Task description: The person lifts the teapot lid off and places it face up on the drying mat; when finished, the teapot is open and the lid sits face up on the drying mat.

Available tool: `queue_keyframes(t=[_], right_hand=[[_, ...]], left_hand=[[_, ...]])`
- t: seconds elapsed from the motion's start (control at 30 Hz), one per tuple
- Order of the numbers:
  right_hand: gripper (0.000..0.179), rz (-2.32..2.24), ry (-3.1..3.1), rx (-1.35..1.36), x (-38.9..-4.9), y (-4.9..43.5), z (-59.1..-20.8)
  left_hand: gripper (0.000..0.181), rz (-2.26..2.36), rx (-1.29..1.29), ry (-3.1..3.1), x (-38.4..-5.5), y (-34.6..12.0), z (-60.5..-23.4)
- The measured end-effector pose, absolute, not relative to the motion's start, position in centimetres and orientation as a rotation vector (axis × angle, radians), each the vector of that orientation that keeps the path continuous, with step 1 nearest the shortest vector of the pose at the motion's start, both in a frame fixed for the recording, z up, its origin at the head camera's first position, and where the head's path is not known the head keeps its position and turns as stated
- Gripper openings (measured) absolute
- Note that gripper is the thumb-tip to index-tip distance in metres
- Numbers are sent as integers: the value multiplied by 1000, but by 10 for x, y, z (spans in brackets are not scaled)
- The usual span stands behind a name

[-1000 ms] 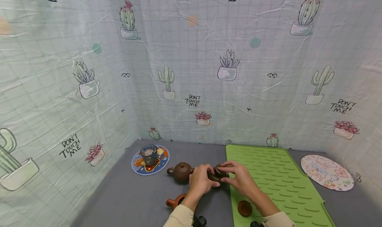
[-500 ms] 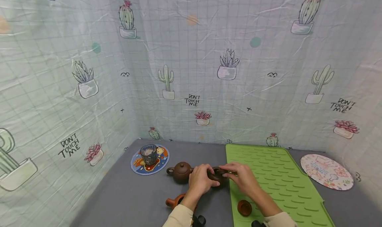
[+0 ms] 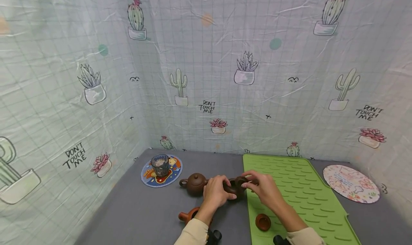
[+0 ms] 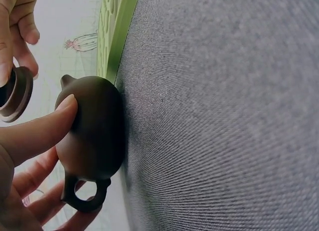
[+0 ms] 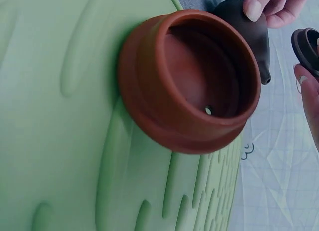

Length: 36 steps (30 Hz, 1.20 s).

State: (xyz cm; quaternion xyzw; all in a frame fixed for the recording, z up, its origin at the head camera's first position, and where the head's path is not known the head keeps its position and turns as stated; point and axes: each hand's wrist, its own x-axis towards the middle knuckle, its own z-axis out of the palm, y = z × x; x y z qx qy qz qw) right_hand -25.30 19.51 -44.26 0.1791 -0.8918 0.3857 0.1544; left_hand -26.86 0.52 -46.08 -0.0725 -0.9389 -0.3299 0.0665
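Observation:
My left hand (image 3: 216, 192) grips a dark brown teapot (image 4: 97, 133), thumb on its near side and fingers behind, around the handle end. The teapot stands upright on the grey tabletop, its spout toward the right. My right hand (image 3: 267, 189) pinches a round dark lid (image 3: 241, 181), tilted on edge just above the teapot's uncovered opening. In the left wrist view the lid is apart from the teapot. Below the right forearm, a reddish-brown lid (image 5: 199, 81) lies hollow side up on the green mat (image 3: 296, 195).
A second brown teapot (image 3: 195, 185), lid on, stands left of my left hand. An orange-brown teapot (image 3: 185, 217) is partly hidden under the left forearm. At the back left a glass (image 3: 160, 165) sits on a blue coaster (image 3: 148, 182); a floral round mat (image 3: 351, 184) lies far right.
The dark lid, earlier over the teapot's opening, has been lifted and turned up on edge in my right hand, which has shifted slightly right. My left hand keeps its grip on the teapot.

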Motion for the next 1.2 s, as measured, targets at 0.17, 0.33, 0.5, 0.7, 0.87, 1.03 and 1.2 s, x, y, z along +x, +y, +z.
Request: queue_keyframes(t=[0.17, 0.33, 0.5, 0.7, 0.87, 1.03, 1.2], right_hand=[[15, 1076, -2540, 524, -252, 198, -443], [15, 1057, -2512, 563, -251, 201, -441], [20, 1051, -2497, 588, -249, 205, -436], [22, 1047, -2504, 625, -248, 209, -431], [22, 1070, -2530, 619, -247, 212, -428], [22, 1033, -2540, 604, -247, 219, -424], [23, 1019, -2534, 618, -246, 224, -423]], left_hand=[[37, -982, -215, -2835, -269, 6, -460], [37, -989, -213, -2833, -268, 6, -460], [36, -1005, -205, -2846, -267, 7, -458], [37, -1008, -202, -2848, -267, 7, -458], [37, -1007, -198, -2858, -268, 4, -458], [37, -1018, -209, -2851, -269, 4, -458], [38, -1019, -217, -2847, -270, 4, -458]])
